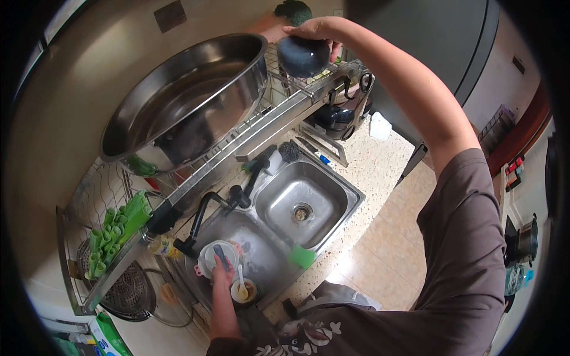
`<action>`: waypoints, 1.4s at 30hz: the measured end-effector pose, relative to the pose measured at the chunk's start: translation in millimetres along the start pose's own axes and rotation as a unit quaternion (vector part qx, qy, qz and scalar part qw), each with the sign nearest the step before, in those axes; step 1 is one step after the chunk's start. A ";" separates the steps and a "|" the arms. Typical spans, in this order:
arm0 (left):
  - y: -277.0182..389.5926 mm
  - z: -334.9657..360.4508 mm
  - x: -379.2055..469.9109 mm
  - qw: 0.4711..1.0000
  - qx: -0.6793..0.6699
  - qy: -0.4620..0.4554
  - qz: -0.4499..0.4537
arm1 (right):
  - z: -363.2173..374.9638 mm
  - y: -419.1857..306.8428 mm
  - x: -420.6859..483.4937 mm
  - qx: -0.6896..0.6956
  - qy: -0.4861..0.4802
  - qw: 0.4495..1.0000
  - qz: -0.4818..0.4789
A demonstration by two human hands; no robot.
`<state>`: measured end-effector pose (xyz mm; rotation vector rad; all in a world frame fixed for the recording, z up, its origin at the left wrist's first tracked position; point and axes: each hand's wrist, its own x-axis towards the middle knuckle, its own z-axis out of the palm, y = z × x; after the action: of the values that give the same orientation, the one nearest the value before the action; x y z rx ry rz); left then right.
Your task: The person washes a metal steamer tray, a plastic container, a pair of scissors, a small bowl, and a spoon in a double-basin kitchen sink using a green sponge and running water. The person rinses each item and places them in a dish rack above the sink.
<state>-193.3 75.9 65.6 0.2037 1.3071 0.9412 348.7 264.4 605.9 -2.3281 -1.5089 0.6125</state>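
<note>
My right hand (314, 30) is raised to the wire rack (285, 84) over the sink. It grips a glossy dark blue bowl (304, 58), with the fingers partly hidden behind it. Low in the left basin, my left hand (222, 270) holds a grey handle (221, 257); what the handle belongs to cannot be made out. Beneath that hand is a white container (209, 258) with pink side grips. Close by stands a small bowl (251, 289) with a white spoon (242, 284) resting in it.
A large steel basin (231, 102) and green leafy stalks (118, 236) sit on the rack. A black faucet (198, 222) reaches over the left basin. A blue-handled knife (323, 158) lies behind the right basin (285, 200). Scissors (358, 107) hang from the rack. A green cloth (302, 256) drapes the sink edge.
</note>
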 end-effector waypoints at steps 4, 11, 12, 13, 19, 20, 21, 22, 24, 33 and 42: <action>0.6 -1.6 -1.8 0.999 0.000 -0.033 0.020 | 13.3 -7.2 -15.4 -0.107 0.094 0.990 -0.018; 4.7 7.4 -9.0 0.989 -0.129 -0.068 -0.006 | 67.6 -13.6 -140.3 -0.130 0.419 0.851 -0.287; 7.0 9.6 -10.2 0.984 -0.156 -0.078 -0.027 | 92.8 -9.6 -160.9 -0.034 0.368 0.816 -0.444; 9.3 11.9 -11.9 0.976 -0.193 -0.089 -0.039 | 124.6 -2.5 -180.3 0.014 0.297 0.811 -0.504; 22.9 24.8 -25.6 0.987 -0.137 -0.050 -0.071 | 361.6 100.5 -252.4 0.166 0.027 0.886 -0.432; 22.6 24.6 -28.3 0.987 -0.130 -0.035 -0.087 | 394.8 123.2 -257.0 0.198 -0.009 0.880 -0.432; 22.0 24.2 -30.9 0.986 -0.124 -0.042 -0.104 | 424.3 144.5 -258.6 0.128 -0.093 0.904 -0.398; 22.9 26.0 -30.5 0.987 -0.114 -0.052 -0.104 | 450.0 164.0 -257.7 0.028 -0.073 0.904 -0.420; 21.0 27.6 -32.5 0.991 -0.078 -0.062 -0.085 | 489.4 195.6 -250.2 -0.080 -0.048 0.878 -0.469; 11.6 48.4 -88.2 0.993 0.016 -0.111 -0.022 | 519.2 148.9 -220.5 0.321 -0.063 0.918 -0.223; 14.8 74.1 -102.0 0.915 0.354 -0.192 -0.014 | 522.3 15.8 -182.2 0.012 -0.090 0.749 -0.657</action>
<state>-131.4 42.5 171.2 0.8840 1.2233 0.3354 33.5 101.1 181.4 -0.6674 -2.5968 0.3887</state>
